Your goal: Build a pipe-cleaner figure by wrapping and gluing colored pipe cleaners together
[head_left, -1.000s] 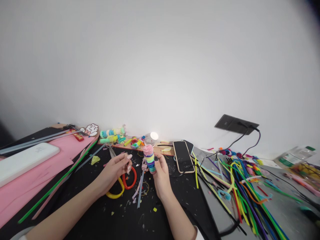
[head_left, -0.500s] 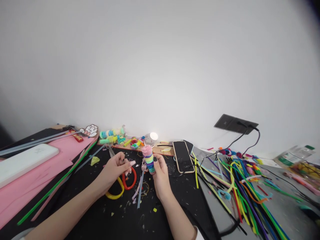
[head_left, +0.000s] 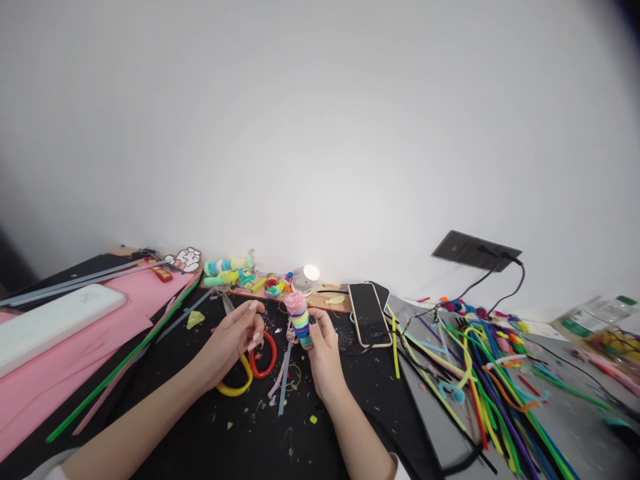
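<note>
In the head view, the right hand (head_left: 325, 353) holds a striped roll (head_left: 300, 323) upright, its pink end uppermost and tipped a little to the left. That grip is closed on the roll's right side, with the dark-nailed thumb pressed against the lower bands of yellow, purple and teal. The left hand (head_left: 241, 335) is near the roll but apart from it; its grip is loosely curled, fingers bent toward the thumb, and I cannot tell whether anything small sits between them. Just below it, partly covered, lie scissors (head_left: 250, 373) with one yellow and one red handle loop, on the black tabletop (head_left: 195, 440) strewn with scraps. A pale strip (head_left: 285, 383) lies just left of the right hand. Behind the roll, near the wall, is a round lamp (head_left: 304, 280), lit; to its right rests a phone (head_left: 371, 315), its screen dark. Farther right, colourful pipe cleaners (head_left: 505, 400) spread over a grey surface (head_left: 585, 433). At far left, a white case (head_left: 63, 323) lies on pink sheets (head_left: 145, 293).
</note>
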A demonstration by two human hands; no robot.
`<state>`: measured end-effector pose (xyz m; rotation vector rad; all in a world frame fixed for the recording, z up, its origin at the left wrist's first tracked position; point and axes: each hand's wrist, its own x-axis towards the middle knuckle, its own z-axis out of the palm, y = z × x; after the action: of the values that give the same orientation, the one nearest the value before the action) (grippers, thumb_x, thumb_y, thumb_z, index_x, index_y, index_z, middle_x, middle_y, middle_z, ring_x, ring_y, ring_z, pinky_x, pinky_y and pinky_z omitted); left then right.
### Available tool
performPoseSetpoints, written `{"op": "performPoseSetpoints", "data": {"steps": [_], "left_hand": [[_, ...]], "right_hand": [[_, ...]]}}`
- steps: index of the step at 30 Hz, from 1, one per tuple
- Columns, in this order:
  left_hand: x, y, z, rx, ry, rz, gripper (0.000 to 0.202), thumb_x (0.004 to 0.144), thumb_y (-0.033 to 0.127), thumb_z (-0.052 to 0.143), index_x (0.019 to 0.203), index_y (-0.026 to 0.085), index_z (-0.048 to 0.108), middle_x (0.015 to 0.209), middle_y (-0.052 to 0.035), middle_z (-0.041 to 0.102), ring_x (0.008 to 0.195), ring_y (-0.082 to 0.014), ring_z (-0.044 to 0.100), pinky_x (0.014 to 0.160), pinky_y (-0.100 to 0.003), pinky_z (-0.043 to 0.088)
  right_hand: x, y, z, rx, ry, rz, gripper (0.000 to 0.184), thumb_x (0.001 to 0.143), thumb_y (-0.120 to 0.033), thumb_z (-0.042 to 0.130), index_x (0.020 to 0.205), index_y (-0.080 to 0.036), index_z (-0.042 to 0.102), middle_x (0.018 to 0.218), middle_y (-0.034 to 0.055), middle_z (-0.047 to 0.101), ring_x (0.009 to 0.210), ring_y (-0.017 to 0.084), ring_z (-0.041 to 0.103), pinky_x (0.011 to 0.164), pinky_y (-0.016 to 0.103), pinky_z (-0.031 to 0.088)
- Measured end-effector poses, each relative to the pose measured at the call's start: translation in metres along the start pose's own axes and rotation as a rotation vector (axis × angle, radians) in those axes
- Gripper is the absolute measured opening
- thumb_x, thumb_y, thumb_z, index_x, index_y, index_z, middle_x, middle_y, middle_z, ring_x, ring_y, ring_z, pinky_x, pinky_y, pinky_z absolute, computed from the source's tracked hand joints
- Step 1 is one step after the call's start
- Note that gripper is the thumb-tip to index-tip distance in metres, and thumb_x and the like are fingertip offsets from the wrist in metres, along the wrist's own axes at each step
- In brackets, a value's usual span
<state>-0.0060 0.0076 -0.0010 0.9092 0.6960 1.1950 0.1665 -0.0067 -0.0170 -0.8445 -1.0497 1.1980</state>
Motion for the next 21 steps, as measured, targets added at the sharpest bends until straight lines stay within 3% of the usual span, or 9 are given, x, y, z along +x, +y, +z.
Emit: {"op": "performPoseSetpoints", "data": {"steps": [6,8,11,21], "left_hand": [[0.003,-0.001,-0.003,-0.042,0.067,-0.033,0.027,0.074,0.039,0.071,0.075,0.017,0.055,0.07,-0.0005,0.064,0.06,-0.01,0.055,0.06,-0.023,0.048],[0.002,0.0,-0.002,0.01,0.065,-0.03,0.03,0.071,0.035,0.074,0.064,0.017,0.052,0.065,0.0008,0.061,0.06,-0.0094,0.054,0.063,-0.022,0.048],[0.002,0.0,-0.001,0.103,0.089,-0.028,0.037,0.066,0.033,0.078,0.055,0.018,0.045,0.052,0.0046,0.052,0.053,-0.0083,0.048,0.057,-0.02,0.043],[0.006,-0.012,-0.009,0.295,0.028,0.033,0.032,0.078,0.038,0.064,0.066,0.02,0.04,0.053,0.0081,0.047,0.049,-0.0073,0.041,0.053,-0.021,0.033]], "right_hand": [[0.0,0.003,0.0,0.003,0.002,-0.002,0.023,0.085,-0.042,0.058,0.098,-0.023,0.055,0.08,-0.001,0.059,0.06,0.012,0.05,0.054,0.023,0.033],[0.0,0.003,0.0,0.003,-0.006,0.001,0.023,0.084,-0.042,0.058,0.098,-0.024,0.054,0.079,-0.0012,0.061,0.058,0.012,0.051,0.052,0.023,0.032],[0.0,0.0,0.002,0.017,-0.002,0.004,0.024,0.083,-0.042,0.059,0.098,-0.024,0.054,0.078,-0.0011,0.063,0.059,0.013,0.054,0.051,0.023,0.032],[0.0,-0.001,0.003,0.015,-0.007,0.014,0.023,0.084,-0.042,0.057,0.098,-0.024,0.053,0.081,-0.0003,0.064,0.06,0.015,0.057,0.049,0.024,0.031]]}}
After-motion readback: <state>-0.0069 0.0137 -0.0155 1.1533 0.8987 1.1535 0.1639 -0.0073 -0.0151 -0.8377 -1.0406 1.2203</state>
